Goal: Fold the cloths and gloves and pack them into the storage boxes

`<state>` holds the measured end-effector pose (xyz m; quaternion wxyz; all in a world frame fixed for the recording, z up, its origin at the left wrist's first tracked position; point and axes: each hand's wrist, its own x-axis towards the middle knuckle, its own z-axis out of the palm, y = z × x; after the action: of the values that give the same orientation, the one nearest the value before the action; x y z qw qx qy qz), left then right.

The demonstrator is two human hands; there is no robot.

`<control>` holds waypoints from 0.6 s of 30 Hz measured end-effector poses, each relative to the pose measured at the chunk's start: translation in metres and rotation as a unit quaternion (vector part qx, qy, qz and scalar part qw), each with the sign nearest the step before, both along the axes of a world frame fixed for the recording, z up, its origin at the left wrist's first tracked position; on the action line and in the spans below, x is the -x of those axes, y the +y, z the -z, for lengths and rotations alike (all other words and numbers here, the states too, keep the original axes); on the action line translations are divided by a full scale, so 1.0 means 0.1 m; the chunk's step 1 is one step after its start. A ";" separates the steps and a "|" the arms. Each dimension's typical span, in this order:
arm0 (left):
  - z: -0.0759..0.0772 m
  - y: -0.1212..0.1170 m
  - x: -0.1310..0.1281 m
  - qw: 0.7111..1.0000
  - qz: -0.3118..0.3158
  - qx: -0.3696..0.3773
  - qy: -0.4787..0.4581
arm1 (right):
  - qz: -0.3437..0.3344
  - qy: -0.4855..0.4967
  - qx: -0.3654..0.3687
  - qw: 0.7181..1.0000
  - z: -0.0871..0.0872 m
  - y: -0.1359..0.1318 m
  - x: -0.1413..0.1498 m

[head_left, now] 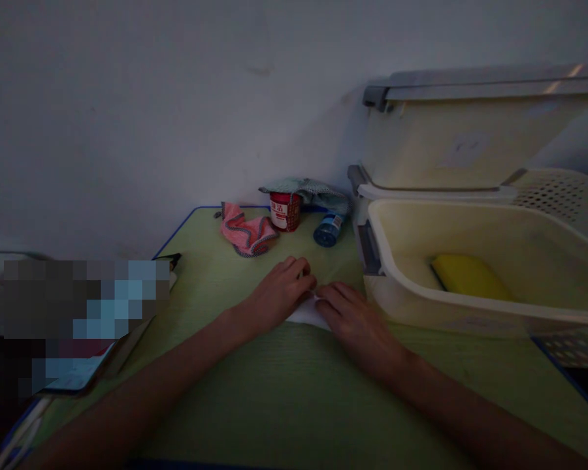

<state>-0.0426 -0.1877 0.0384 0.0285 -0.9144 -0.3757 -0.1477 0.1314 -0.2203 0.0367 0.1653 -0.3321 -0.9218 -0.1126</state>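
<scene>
Both hands rest on a green table point(255, 391), meeting over a small white sheet or cloth point(308, 313). My left hand point(280, 292) has its fingers curled, pinching the top edge of the white piece. My right hand point(353, 318) lies on its right side, fingers pressed together at the same edge. Most of the white piece is hidden under the hands.
A cream plastic basin point(421, 297) holding a yellow sponge point(468, 277) stands at the right, with a lidded bin point(470, 137) behind it. At the back lie a pink cloth point(245, 232), a red cup point(285, 211) under a green cloth point(306, 188), and a blue bottle point(328, 230). Papers lie at the left edge.
</scene>
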 end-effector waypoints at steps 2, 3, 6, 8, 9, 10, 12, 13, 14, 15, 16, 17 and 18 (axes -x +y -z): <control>0.02 0.00 0.01 0.999 0.036 -0.007 -0.010 | -0.042 -0.004 0.006 0.999 0.01 -0.01 -0.02; 0.02 -0.01 0.02 0.998 0.054 -0.011 -0.008 | -0.046 -0.006 0.016 0.999 0.01 -0.01 -0.03; 0.02 -0.04 0.03 0.996 0.087 -0.034 0.015 | -0.023 0.001 0.036 0.999 -0.01 -0.05 -0.06; 0.01 -0.07 0.04 0.994 0.095 -0.058 0.022 | -0.002 0.004 0.036 0.999 -0.02 -0.07 -0.08; 0.01 -0.08 0.04 0.992 0.098 -0.072 0.021 | 0.007 0.004 0.035 0.999 -0.02 -0.08 -0.09; 0.01 -0.09 0.04 0.991 0.102 -0.083 0.019 | 0.013 0.001 0.034 0.999 -0.02 -0.07 -0.09; 0.03 -0.12 0.05 0.990 0.109 -0.089 0.019 | 0.023 -0.011 0.031 0.999 -0.01 -0.07 -0.09; 0.04 -0.13 0.06 0.990 0.110 -0.080 0.022 | 0.028 -0.021 0.025 0.999 -0.01 -0.06 -0.09; 0.06 -0.14 0.06 0.992 0.110 -0.064 0.024 | 0.032 -0.030 0.016 0.999 0.00 -0.06 -0.09; 0.07 -0.16 0.07 0.993 0.105 -0.045 0.022 | 0.034 -0.039 0.005 0.999 0.01 -0.06 -0.09; 0.09 -0.18 0.08 0.995 0.095 -0.024 0.016 | 0.035 -0.044 -0.004 0.998 0.02 -0.06 -0.08; 0.10 -0.20 0.09 0.997 0.083 -0.002 0.007 | 0.036 -0.045 -0.010 0.998 0.03 -0.06 -0.08; 0.12 -0.23 0.10 0.997 0.071 0.019 -0.004 | 0.035 -0.041 -0.012 0.998 0.04 -0.06 -0.08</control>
<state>-0.0531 -0.2106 0.0268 -0.0010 -0.9385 -0.3126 -0.1463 0.1394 -0.2267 0.0329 0.1274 -0.3569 -0.9143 -0.1428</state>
